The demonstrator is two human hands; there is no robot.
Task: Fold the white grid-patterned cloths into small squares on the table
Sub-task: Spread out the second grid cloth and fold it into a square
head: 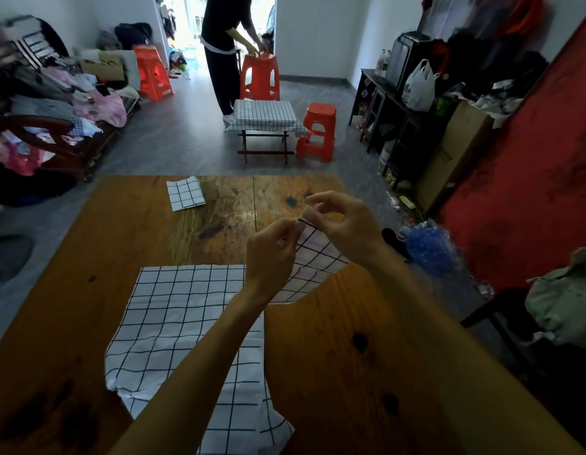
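Observation:
A large white grid-patterned cloth [183, 323] lies spread and rumpled on the wooden table [350, 372] in front of me. Its far right corner is lifted off the table. My left hand [272, 254] and my right hand [344, 221] both pinch that raised corner, close together, above the table's middle. A small folded grid cloth [185, 194] rests flat near the far left edge of the table.
Beyond the table stand a small folding table [265, 116] covered with a grid cloth, orange stools [318, 133], and a person in dark clothes [224, 50]. A couch with clothes [55, 103] is at left, dark shelves [400, 119] and a red surface [531, 175] at right.

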